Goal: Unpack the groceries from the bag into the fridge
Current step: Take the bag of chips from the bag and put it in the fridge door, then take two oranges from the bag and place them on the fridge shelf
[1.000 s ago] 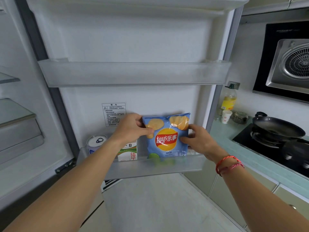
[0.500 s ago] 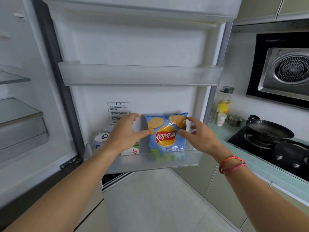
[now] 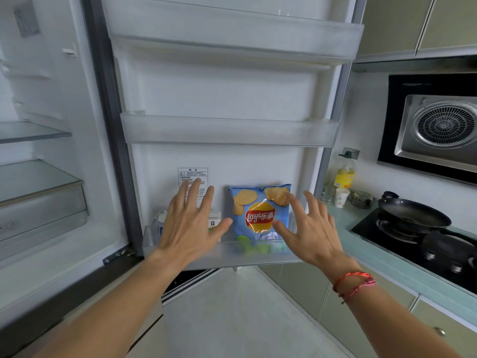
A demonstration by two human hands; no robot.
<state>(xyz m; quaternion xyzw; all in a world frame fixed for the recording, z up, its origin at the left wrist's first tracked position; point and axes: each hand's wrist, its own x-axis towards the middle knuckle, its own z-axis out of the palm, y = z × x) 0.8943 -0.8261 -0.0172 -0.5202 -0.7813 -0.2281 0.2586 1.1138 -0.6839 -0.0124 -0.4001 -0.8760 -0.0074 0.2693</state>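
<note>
The open fridge door [image 3: 232, 86] fills the middle of the view, with three frosted door shelves. In the lowest door shelf [image 3: 258, 255] a blue bag of crisps [image 3: 259, 215] stands upright toward the shelf's right end, its red-and-yellow logo facing out. A white carton [image 3: 214, 220] and a can [image 3: 161, 218] stand toward the left end, partly hidden. To the left are the fridge's glass shelves [image 3: 33, 177]. To the right, a pale green worktop [image 3: 382, 257] carries a black hob [image 3: 426, 244] with a dark pan [image 3: 413, 211], an oil bottle [image 3: 344, 171] and a paper cup [image 3: 342, 197]. The left hand [image 3: 191, 226] has an open grip, fingers spread, holding nothing. The right hand [image 3: 309, 228] is likewise spread beside the bag; contact cannot be told.
</note>
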